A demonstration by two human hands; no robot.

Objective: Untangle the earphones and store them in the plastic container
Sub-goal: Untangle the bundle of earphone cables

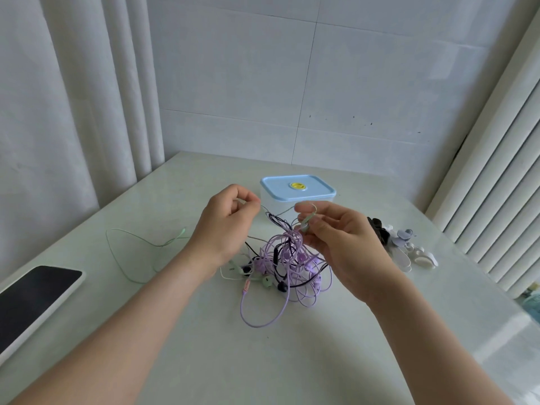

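A tangle of purple, black and pale green earphone cords (pixel 287 267) lies mid-table, partly lifted. My left hand (pixel 226 226) pinches a thin green cord above the heap's left side. My right hand (pixel 336 238) holds a green earbud and a loop of its cord over the heap's top. A loose length of green cord (pixel 128 244) trails across the table to the left. Behind my hands stands the plastic container (pixel 298 194), white with a blue lid that is on.
A tablet with a dark screen (pixel 32 299) lies at the left table edge. White and dark small items (pixel 403 247), apparently cord clips, sit at the right. Curtains hang on the left, a ribbed panel on the right, a tiled wall behind.
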